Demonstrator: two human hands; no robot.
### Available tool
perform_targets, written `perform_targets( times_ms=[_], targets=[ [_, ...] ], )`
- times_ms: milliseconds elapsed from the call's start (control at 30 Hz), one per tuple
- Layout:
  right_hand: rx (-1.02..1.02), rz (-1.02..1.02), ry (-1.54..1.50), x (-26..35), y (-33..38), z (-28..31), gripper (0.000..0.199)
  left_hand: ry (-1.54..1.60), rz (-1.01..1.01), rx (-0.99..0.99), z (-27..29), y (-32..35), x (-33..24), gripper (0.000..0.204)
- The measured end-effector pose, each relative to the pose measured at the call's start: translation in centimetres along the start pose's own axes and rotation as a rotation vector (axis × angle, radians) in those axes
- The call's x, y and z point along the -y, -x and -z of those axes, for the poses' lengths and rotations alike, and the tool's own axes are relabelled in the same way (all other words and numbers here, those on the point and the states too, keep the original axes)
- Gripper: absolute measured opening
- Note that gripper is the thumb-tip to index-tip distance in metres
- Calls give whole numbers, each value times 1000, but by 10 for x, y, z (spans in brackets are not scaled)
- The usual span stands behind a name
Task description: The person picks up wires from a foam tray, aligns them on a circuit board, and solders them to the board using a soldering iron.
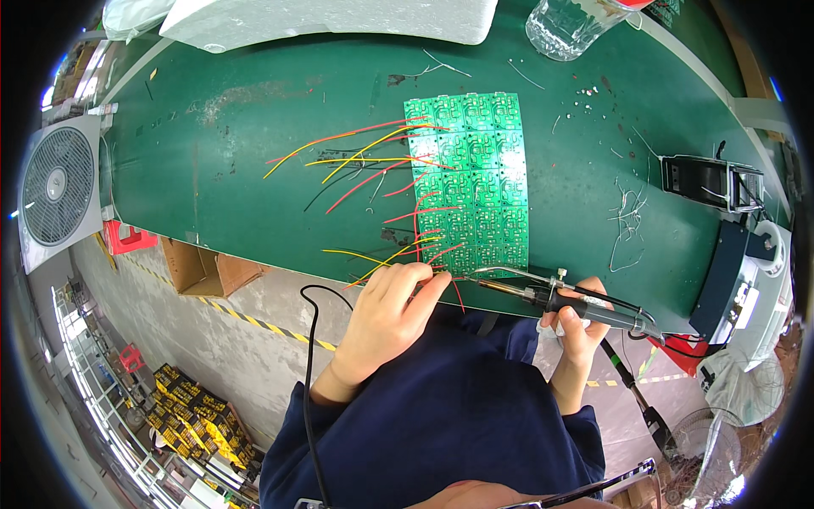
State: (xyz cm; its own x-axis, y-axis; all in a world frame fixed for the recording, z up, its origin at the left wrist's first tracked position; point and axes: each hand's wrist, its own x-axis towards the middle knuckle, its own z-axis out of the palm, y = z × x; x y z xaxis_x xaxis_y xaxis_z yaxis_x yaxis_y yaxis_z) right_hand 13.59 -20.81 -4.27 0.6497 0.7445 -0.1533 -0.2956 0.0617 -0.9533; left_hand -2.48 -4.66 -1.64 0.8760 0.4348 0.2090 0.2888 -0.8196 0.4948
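The panel of green circuit boards lies on the green desk, its near edge at the desk's rim. At its 6 o'clock corner the left hand pinches a red wire, grip narrow. The right hand, at the panel's 5 o'clock, has its grip wrapped around a soldering iron whose tip points to 9 o'clock, toward that corner.

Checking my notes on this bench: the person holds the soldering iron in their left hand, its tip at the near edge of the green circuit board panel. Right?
Not quite. The head view shows the soldering iron in the right hand; the left hand pinches wires at the near edge of the green circuit board panel, where the tip points.
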Motion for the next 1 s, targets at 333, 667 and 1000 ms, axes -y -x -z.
perform_targets(
  times_ms=[333,667,1000],
  targets=[
    [20,-5,5,1,-1,0,15,-9,0,-4,-1,0,1,19],
    [31,-2,15,0,-1,0,15,-32,-24,0,-2,0,1,20],
    [45,18,7,0,-1,0,15,-42,-25,7,-2,1,1,19]
  ],
)
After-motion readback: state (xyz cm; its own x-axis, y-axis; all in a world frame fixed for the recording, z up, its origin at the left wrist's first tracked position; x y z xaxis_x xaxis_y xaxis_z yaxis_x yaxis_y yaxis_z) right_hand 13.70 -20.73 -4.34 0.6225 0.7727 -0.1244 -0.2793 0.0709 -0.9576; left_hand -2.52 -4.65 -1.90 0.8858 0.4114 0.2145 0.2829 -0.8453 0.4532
